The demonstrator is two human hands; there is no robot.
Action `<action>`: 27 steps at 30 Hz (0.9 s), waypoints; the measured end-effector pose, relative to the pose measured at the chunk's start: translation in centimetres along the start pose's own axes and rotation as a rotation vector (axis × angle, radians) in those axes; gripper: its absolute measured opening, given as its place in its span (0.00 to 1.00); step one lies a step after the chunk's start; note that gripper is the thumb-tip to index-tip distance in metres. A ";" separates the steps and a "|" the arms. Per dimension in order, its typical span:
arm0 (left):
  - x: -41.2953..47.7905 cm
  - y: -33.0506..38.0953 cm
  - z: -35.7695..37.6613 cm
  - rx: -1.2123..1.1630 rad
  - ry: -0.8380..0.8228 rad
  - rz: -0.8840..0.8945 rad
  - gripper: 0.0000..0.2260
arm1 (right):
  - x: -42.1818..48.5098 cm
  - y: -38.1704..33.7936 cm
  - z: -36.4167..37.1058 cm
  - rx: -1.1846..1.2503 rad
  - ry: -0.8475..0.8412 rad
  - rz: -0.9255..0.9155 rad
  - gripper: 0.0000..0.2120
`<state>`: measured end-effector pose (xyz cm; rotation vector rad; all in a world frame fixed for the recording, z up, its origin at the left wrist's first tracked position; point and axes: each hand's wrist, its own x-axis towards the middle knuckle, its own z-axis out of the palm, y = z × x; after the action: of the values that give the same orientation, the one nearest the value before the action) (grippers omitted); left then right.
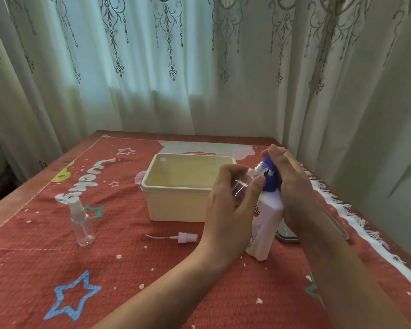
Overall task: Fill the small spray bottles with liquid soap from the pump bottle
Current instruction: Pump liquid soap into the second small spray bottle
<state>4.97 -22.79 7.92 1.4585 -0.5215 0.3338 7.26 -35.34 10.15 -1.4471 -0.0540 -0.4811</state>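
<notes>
My left hand (230,203) grips a small clear spray bottle (246,180), uncapped and tilted so its open neck meets the nozzle of the blue pump head (269,179). The white pump bottle (266,224) stands on the red cloth. My right hand (292,186) wraps over the pump head from the right. The removed white sprayer top (183,238) with its thin tube lies on the cloth in front of the box. A second small clear spray bottle (81,223), capped, stands upright at the left.
A cream plastic box (176,205) sits open behind the sprayer top, with a small clear item inside at its far left corner. A dark flat object (287,236) lies behind the pump bottle. Curtains hang beyond the table's far and right edges.
</notes>
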 end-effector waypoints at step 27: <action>-0.1 0.0 0.0 0.024 -0.035 0.010 0.08 | 0.1 0.0 0.0 -0.037 0.027 0.001 0.07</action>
<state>4.89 -22.74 7.86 1.4874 -0.5546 0.3243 7.37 -35.42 10.14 -1.4766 -0.0226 -0.5030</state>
